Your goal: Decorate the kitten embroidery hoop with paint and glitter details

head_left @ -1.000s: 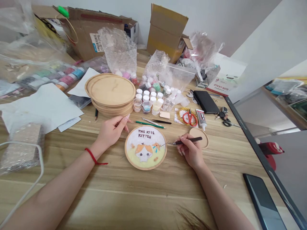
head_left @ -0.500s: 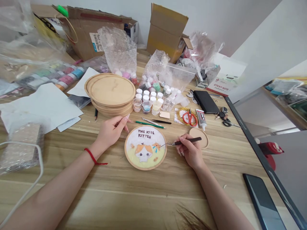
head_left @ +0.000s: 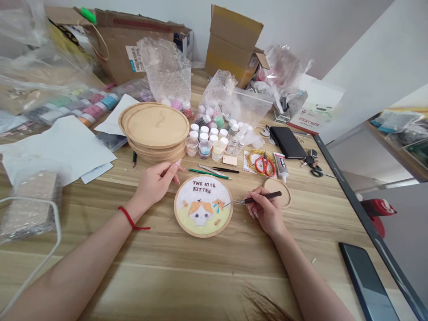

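A round wooden tray lies flat on the table. Its white and yellow surface carries an orange-and-white cat, small orange shapes and the dark words "THE KITS KITTEN". My right hand, at the tray's right, grips a dark-handled tool with a thin metal end. That tip reaches over the orange figure with blue strands; whether it touches is too small to tell. By the upper left rim is my left hand, thumb and forefinger pinched together. Anything between those fingertips cannot be made out.
Stacked wooden trays stand behind my left hand, beside several white-lidded jars. Tweezers and a green pencil lie beyond the tray. Red-handled pliers, a glue tube and a small round tray sit right; a phone lies near.
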The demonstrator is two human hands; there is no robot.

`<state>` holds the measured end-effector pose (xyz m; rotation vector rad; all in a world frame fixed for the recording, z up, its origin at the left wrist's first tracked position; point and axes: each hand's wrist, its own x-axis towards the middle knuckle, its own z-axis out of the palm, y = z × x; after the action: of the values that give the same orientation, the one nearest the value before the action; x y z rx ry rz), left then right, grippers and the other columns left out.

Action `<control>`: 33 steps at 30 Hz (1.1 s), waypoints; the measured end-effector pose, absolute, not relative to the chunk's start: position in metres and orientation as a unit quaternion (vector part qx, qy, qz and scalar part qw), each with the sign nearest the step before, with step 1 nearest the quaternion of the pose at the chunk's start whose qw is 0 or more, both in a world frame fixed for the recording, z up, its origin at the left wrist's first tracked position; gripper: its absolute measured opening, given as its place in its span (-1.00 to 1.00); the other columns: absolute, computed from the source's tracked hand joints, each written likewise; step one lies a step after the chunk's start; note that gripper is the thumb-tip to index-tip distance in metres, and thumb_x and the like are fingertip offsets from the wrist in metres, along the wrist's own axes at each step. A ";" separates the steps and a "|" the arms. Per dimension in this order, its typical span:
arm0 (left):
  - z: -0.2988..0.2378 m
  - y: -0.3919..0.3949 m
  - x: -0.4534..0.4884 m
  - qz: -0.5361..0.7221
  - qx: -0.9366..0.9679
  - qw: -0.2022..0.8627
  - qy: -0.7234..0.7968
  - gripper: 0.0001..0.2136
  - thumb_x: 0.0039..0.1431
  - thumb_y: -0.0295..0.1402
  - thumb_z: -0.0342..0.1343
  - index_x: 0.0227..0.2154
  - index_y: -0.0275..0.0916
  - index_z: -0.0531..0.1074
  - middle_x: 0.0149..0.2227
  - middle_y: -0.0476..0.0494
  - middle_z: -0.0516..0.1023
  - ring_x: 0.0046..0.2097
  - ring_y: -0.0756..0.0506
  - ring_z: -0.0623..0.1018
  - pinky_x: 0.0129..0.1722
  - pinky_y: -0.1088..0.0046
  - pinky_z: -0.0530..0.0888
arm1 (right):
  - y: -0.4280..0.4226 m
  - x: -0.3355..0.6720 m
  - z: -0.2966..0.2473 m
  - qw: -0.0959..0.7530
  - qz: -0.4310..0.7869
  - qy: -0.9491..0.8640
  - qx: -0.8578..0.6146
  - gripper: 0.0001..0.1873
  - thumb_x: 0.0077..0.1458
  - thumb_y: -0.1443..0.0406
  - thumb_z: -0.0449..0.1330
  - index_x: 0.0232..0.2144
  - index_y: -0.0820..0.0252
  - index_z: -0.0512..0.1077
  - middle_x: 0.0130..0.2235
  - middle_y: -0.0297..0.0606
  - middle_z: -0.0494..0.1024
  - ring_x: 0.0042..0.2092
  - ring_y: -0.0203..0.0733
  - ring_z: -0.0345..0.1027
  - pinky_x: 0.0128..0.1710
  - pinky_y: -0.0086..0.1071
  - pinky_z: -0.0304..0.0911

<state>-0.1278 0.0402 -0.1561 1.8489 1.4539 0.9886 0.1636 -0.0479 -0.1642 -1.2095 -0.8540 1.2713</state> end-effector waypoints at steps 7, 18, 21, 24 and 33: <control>-0.155 0.039 -0.126 0.367 0.691 0.290 0.551 -0.65 0.28 -0.18 -0.04 -0.50 -0.24 0.50 -0.52 0.00 0.57 -0.47 0.01 0.46 -0.40 0.51 0.35 | -0.048 0.163 -0.163 0.559 0.540 -0.368 -0.511 -0.75 -0.03 0.18 0.31 -0.59 0.19 0.41 -0.69 -0.36 0.42 -0.71 -0.42 0.10 -0.77 -0.54 -0.06; -0.155 0.040 -0.127 0.362 0.692 0.290 0.554 -0.63 0.28 -0.15 -0.05 -0.49 -0.24 0.51 -0.50 -0.03 0.59 -0.46 -0.01 0.47 -0.40 0.50 0.36 | -0.048 0.163 -0.162 0.546 0.541 -0.371 -0.521 -0.75 -0.07 0.17 0.33 -0.59 0.18 0.43 -0.68 -0.37 0.43 -0.72 -0.40 0.10 -0.77 -0.50 -0.02; -0.155 0.039 -0.127 0.365 0.691 0.293 0.551 -0.64 0.28 -0.16 -0.05 -0.48 -0.24 0.51 -0.50 -0.02 0.58 -0.46 -0.01 0.47 -0.40 0.51 0.36 | -0.048 0.163 -0.162 0.549 0.543 -0.367 -0.518 -0.76 -0.07 0.18 0.33 -0.59 0.18 0.42 -0.68 -0.37 0.43 -0.72 -0.41 0.10 -0.77 -0.51 -0.02; -0.155 0.039 -0.127 0.366 0.690 0.295 0.551 -0.65 0.28 -0.16 -0.04 -0.46 -0.24 0.52 -0.49 -0.02 0.59 -0.46 0.00 0.46 -0.39 0.51 0.36 | -0.049 0.163 -0.162 0.552 0.544 -0.363 -0.517 -0.75 -0.06 0.18 0.33 -0.59 0.18 0.41 -0.67 -0.37 0.43 -0.72 -0.42 0.09 -0.78 -0.52 -0.02; -0.154 0.039 -0.127 0.369 0.694 0.287 0.548 -0.64 0.28 -0.17 -0.04 -0.50 -0.24 0.51 -0.52 -0.02 0.57 -0.48 0.00 0.45 -0.41 0.51 0.35 | -0.048 0.163 -0.162 0.548 0.537 -0.375 -0.521 -0.75 -0.05 0.18 0.31 -0.60 0.18 0.40 -0.67 -0.36 0.43 -0.72 -0.42 0.09 -0.78 -0.52 -0.01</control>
<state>-0.1265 0.0390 -0.1539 1.8546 1.4637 0.9860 0.1628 -0.0483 -0.1616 -1.2341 -0.8875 1.2723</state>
